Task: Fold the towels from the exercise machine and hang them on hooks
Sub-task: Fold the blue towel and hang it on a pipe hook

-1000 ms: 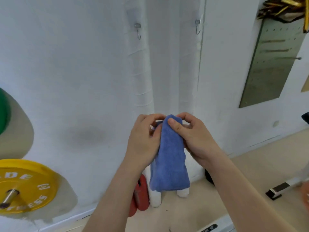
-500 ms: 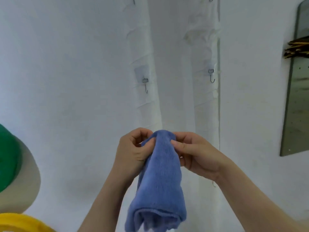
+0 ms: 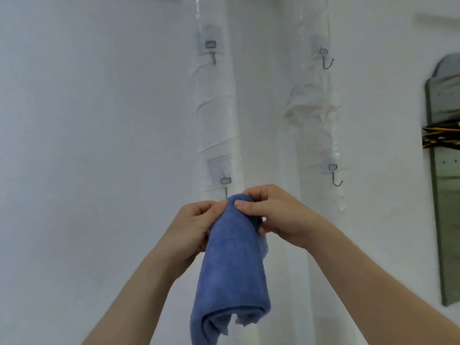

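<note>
Folded blue terry towel (image 3: 231,265), judged soft and light, hung just below the lower-left metal wall hook (image 3: 226,181), its tip apparently hidden. Left hand (image 3: 196,227) and right hand (image 3: 278,217) pinched the top fold with curled fingers (image 3: 245,204).

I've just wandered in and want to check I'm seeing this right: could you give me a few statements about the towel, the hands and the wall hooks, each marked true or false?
1. The left hand and the right hand both grip the towel near its top. True.
2. The towel is green. False: it is blue.
3. The lower right hook carries nothing. True.
4. The towel is spread out flat. False: it hangs down from the hands as a narrow folded bundle.
5. The towel's top covers the tip of the lower left hook. True.
</note>
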`<state>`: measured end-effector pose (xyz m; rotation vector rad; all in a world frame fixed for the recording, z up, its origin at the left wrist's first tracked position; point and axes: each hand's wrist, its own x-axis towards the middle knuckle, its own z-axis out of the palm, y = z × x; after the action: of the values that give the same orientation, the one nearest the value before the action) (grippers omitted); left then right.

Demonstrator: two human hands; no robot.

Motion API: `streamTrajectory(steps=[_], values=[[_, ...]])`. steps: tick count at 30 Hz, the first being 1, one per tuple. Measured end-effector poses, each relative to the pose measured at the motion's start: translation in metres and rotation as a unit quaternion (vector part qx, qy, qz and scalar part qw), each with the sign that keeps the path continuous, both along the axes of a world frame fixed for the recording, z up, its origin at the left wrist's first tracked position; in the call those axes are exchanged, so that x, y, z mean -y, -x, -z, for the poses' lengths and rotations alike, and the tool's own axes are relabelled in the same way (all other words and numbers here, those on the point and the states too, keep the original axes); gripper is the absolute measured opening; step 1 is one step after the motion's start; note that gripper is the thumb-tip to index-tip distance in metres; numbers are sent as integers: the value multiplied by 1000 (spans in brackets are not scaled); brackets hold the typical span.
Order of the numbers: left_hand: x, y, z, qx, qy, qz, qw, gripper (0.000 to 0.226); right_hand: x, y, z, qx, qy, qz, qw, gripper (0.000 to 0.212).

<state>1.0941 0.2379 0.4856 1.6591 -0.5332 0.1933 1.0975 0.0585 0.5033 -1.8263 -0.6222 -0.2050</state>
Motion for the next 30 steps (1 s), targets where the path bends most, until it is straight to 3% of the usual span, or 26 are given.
streamTrajectory(steps=[3,7,9,12,13,15,17,19,23,25,26,28,30], values=[[-3,-28,-14,74,-29,-74,994,23,-1,-23,-12,6,4,40,999,11],[0,-70,-30,190,-91,-181,961,18,0,-60,-28,-5,-78,76,994,14],[2,-91,-33,260,-134,-257,921,19,-2,-80,-32,11,-116,134,984,21],[0,-114,-24,410,-210,-356,813,19,-8,-107,-25,132,-46,273,952,24],[-2,-119,-18,421,-198,-357,810,18,-9,-113,-19,181,-8,296,938,23],[-4,-127,-3,375,-146,-331,853,16,-10,-122,-6,257,38,290,921,17],[-3,-134,10,345,-140,-326,869,13,-8,-129,8,283,26,264,922,16],[0,-136,19,346,-149,-313,872,9,-8,-135,22,247,-30,249,936,16],[6,-136,32,312,-107,-278,902,12,-16,-132,38,55,-156,174,971,16],[7,-137,38,344,-142,-294,880,11,-16,-126,35,5,-122,173,977,18],[8,-136,39,378,-174,-311,854,10,-13,-125,32,26,-62,210,975,19],[7,-134,39,427,-214,-345,808,14,-9,-121,29,145,82,312,935,16],[7,-132,38,434,-235,-359,792,26,-10,-112,29,258,148,333,895,16]])
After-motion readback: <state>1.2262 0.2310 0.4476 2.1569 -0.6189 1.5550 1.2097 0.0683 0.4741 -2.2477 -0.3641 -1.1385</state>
